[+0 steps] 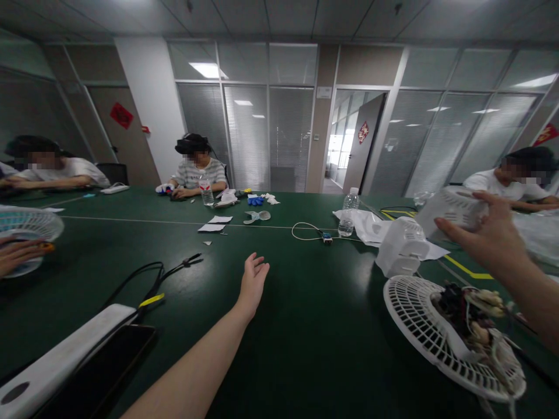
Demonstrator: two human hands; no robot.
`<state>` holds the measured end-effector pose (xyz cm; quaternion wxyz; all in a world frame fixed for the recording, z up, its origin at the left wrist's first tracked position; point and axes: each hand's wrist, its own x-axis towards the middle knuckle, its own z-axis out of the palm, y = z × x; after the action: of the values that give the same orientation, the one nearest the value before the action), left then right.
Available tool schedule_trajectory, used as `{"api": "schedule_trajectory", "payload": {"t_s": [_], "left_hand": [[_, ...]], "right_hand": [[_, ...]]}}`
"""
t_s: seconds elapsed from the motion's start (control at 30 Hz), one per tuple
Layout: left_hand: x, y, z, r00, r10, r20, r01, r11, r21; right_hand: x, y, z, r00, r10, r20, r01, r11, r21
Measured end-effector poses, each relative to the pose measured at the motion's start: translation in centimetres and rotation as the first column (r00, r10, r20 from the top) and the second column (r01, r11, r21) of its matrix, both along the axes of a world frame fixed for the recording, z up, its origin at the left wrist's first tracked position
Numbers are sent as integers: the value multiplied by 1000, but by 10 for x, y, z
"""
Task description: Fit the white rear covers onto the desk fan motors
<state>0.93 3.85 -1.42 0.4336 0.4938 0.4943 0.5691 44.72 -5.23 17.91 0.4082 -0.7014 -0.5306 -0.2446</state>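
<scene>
My left hand point(252, 283) rests on the green table point(305, 302) with fingers apart and nothing in it. My right hand point(489, 233) is raised at the right, its fingers wrapped round a white fan housing part point(449, 212). Below it stands a white fan base point(402, 247). Nearer me lies a white fan grille point(419, 326) with an exposed motor and wires point(469, 311) on top.
A white power strip point(61, 358), a dark phone point(105, 372) and black cables point(148, 279) lie at my left. A water bottle point(348, 212), a white cable point(308, 233) and papers sit mid-table. Other people sit at the far side, left and right; a hand holds a fan grille point(26, 230) at left.
</scene>
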Motion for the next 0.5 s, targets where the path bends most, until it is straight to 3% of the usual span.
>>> {"api": "schedule_trajectory", "payload": {"t_s": [0.07,0.2,0.5], "left_hand": [[0,0,0,1000,-4,-1,4,1000,-3],[-1,3,-3,1000,-4,-4,4,1000,-5],[-3,11,-12,1000,-12,-15,12,1000,4]], "right_hand": [[3,26,4,997,55,49,-53,998,-41],[8,58,1,995,61,-75,-74,978,-194],[11,66,-20,956,-14,-292,-111,905,-410]]}}
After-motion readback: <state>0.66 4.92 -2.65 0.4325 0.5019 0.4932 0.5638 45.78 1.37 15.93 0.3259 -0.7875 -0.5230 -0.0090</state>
